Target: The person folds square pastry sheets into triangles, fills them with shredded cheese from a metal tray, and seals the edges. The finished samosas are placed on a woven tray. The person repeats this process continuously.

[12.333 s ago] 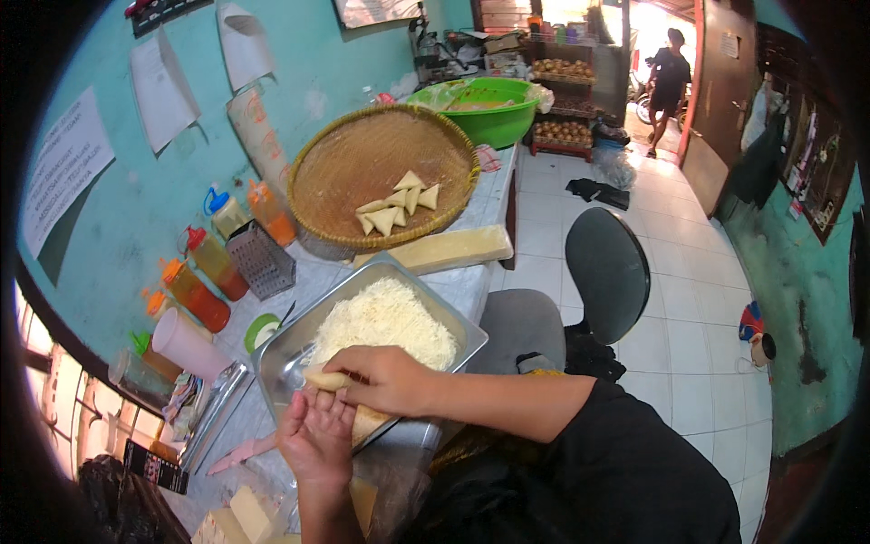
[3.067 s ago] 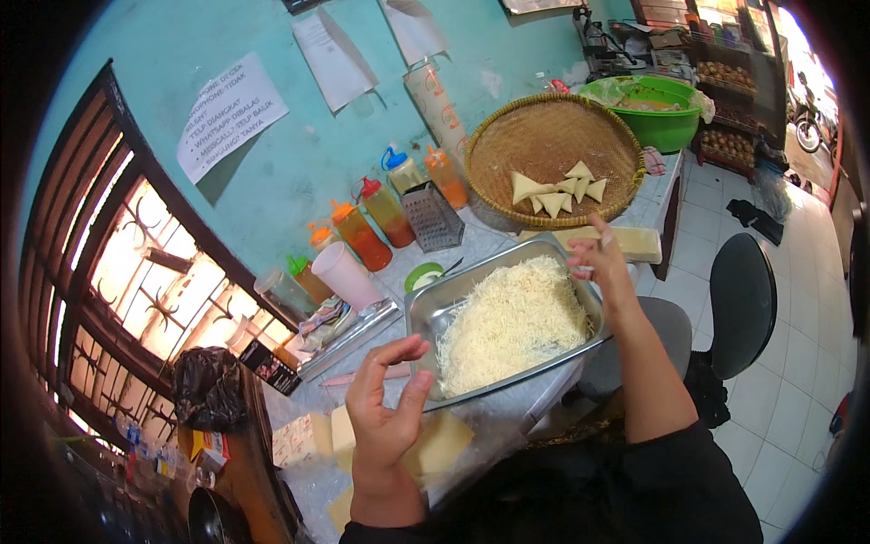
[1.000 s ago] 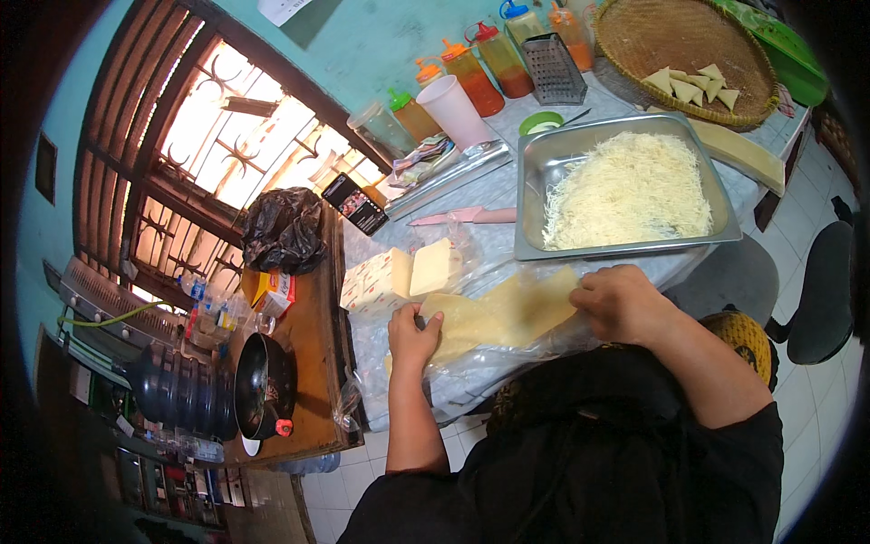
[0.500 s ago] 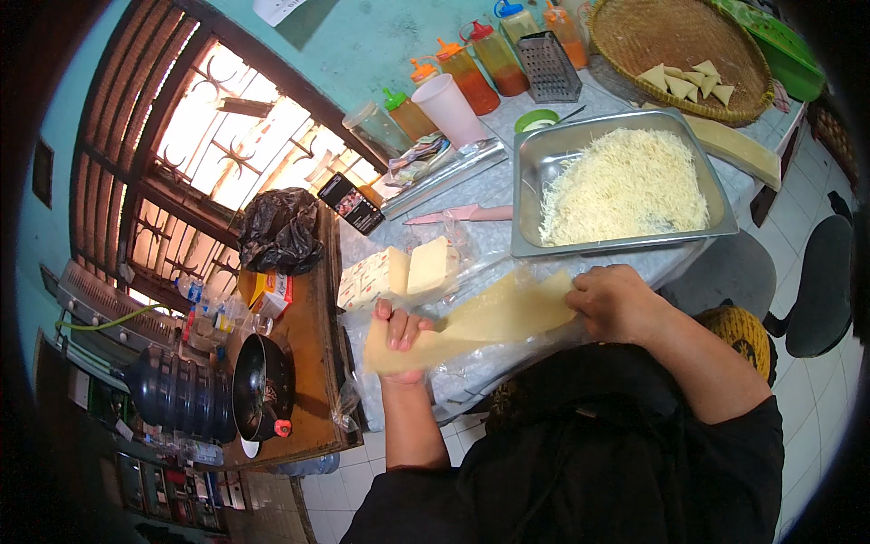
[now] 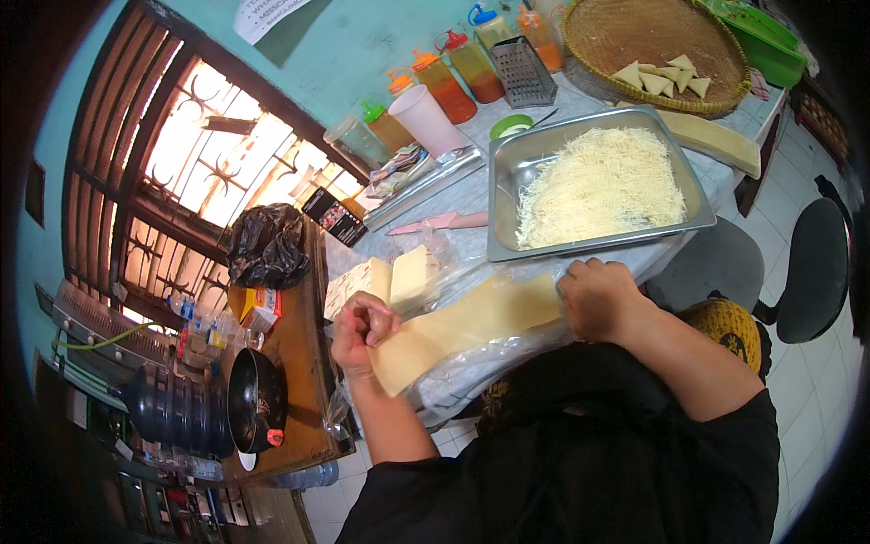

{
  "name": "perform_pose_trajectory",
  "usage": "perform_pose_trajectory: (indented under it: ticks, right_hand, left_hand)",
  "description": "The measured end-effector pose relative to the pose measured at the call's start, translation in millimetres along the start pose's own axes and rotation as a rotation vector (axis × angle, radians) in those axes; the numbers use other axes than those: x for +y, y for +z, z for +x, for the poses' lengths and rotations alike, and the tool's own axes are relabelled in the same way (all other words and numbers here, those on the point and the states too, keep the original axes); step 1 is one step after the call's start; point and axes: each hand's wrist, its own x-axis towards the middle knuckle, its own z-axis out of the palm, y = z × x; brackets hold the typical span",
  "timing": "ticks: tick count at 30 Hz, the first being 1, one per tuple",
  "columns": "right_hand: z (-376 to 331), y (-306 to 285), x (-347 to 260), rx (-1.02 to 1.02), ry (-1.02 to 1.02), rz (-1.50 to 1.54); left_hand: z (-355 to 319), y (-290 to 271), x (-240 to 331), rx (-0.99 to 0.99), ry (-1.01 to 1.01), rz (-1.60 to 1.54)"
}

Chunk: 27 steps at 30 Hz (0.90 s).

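Observation:
A long strip of thin, pale yellow pastry sheet (image 5: pixel 471 322) stretches between my hands above the plastic-covered table edge. My left hand (image 5: pixel 362 331) has its fingers curled at the strip's left end, pinching its upper corner. My right hand (image 5: pixel 598 299) is closed on the other end, its fingertips mostly turned from view. Just beyond the strip stands a steel tray (image 5: pixel 503 195) holding a mound of pale shreds that look like grated cheese (image 5: pixel 603 190). Near my left hand lie two cream-coloured blocks (image 5: pixel 412 275), one in a spotted wrapper.
A pink knife (image 5: pixel 439 223) lies behind the blocks. Sauce bottles (image 5: pixel 444 86), a pink cup (image 5: pixel 426 121) and a box grater (image 5: pixel 526 72) line the wall. Folded triangles (image 5: pixel 657 80) sit in a woven tray (image 5: pixel 625 27). A black pan (image 5: pixel 256 399) rests at left.
My left hand has turned and shifted from under the strip to its left end. The strip now lies flatter and wider open. The whole view has shifted slightly.

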Motion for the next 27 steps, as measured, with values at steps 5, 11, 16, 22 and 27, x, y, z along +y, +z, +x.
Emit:
perform_pose_trajectory:
  ticks: [5,11,16,22,27]
  right_hand:
    - [2.7,4.0,10.4,-0.049,0.049,0.146]
    - [9.9,9.8,7.2,-0.142,0.124,0.348]
    - [15.1,16.3,7.5,-0.099,0.112,0.569]
    - [6.7,24.0,-8.1,-0.043,-0.019,0.688]
    - [4.3,23.8,-17.8,0.089,-0.089,0.695]
  left_hand:
    - [-0.5,-7.3,24.1,0.501,-0.232,0.723]
    - [-4.1,74.6,-28.5,0.061,-0.188,0.631]
    - [1.6,114.7,-85.8,0.033,-0.271,0.581]
    - [2.4,104.3,-91.6,0.272,-0.471,0.036]
    - [-5.8,99.2,-90.7,0.351,-0.502,-0.064]
